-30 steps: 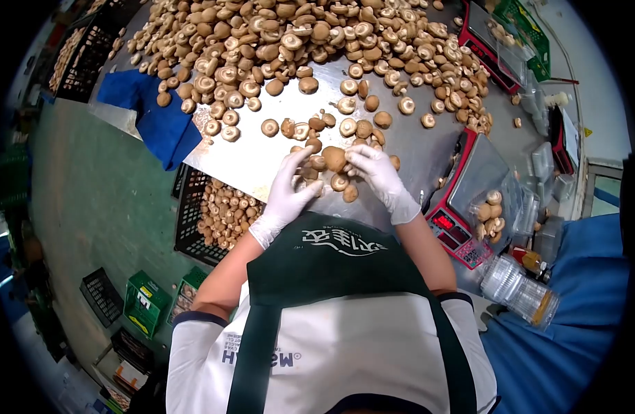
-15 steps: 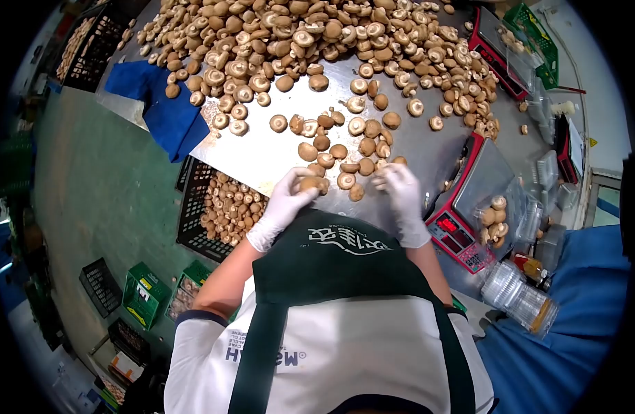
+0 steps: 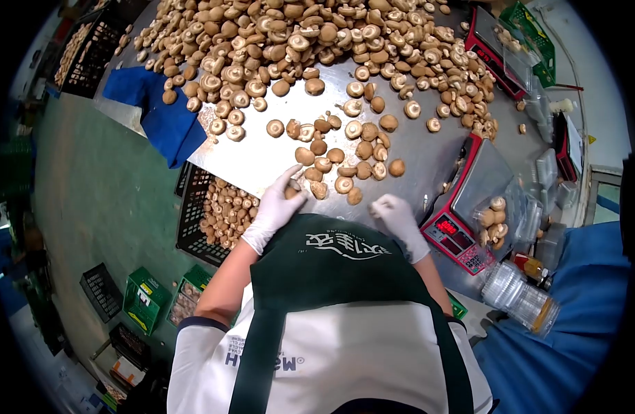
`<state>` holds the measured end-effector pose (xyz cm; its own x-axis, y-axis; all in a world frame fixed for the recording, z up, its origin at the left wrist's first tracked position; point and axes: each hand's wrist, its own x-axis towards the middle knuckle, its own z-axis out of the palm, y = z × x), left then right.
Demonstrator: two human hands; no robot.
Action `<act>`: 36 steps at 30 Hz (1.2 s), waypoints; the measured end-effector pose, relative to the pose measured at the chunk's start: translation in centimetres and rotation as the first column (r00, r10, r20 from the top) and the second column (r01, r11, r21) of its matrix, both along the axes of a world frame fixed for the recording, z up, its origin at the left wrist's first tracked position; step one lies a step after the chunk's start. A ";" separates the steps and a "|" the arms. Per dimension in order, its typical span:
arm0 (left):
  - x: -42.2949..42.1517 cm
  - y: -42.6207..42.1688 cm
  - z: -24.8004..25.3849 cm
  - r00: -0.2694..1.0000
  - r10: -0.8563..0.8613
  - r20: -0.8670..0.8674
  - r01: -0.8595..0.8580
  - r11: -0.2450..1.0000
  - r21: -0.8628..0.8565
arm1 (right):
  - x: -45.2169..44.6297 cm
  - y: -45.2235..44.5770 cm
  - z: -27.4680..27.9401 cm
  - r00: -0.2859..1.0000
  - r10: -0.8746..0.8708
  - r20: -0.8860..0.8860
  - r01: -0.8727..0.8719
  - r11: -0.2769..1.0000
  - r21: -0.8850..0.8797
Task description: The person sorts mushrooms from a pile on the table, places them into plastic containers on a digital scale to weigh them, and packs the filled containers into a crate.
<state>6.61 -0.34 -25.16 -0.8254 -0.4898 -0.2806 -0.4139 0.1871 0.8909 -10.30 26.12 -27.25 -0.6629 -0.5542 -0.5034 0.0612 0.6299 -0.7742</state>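
My left hand, in a white glove, is closed around a brown shiitake mushroom near the table's front edge, beside the apron. To the right, my gloved right hand is low over the metal table, its fingers curled together; no mushroom shows in them. Between and beyond both hands lies a loose group of shiitake mushrooms, some cap up, some showing pale gills and stems. Closest to the right hand are a mushroom and another one set apart on the steel.
A large mushroom heap covers the table's far side. At left are a blue cloth and a black crate of mushrooms below the edge. A red scale, a bag of mushrooms and clear plastic containers stand right.
My left hand has drawn left, carrying a mushroom, while another mushroom beside it stays on the table. My right hand has pulled back toward me, away from the mushrooms, and its fingers have curled.
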 end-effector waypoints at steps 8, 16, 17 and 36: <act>-2.4 1.6 -0.6 0.975 -0.147 0.166 0.170 0.976 -0.135 | 1.4 -7.9 3.9 0.877 0.008 -0.480 -0.039 0.998 -0.053; -1.5 1.3 -1.5 0.998 -0.045 0.037 0.045 0.999 -0.016 | -2.6 -10.4 3.7 0.951 -0.227 0.210 0.281 0.917 -0.281; -1.2 1.2 -1.5 1.000 -0.012 0.015 0.011 1.000 0.018 | -2.9 -9.8 3.7 0.944 -0.204 0.258 0.275 0.920 -0.280; -2.9 2.5 2.5 0.997 -0.014 -0.074 0.043 0.914 0.404 | -1.4 -9.6 1.5 0.995 -0.028 -0.100 -0.006 0.948 -0.318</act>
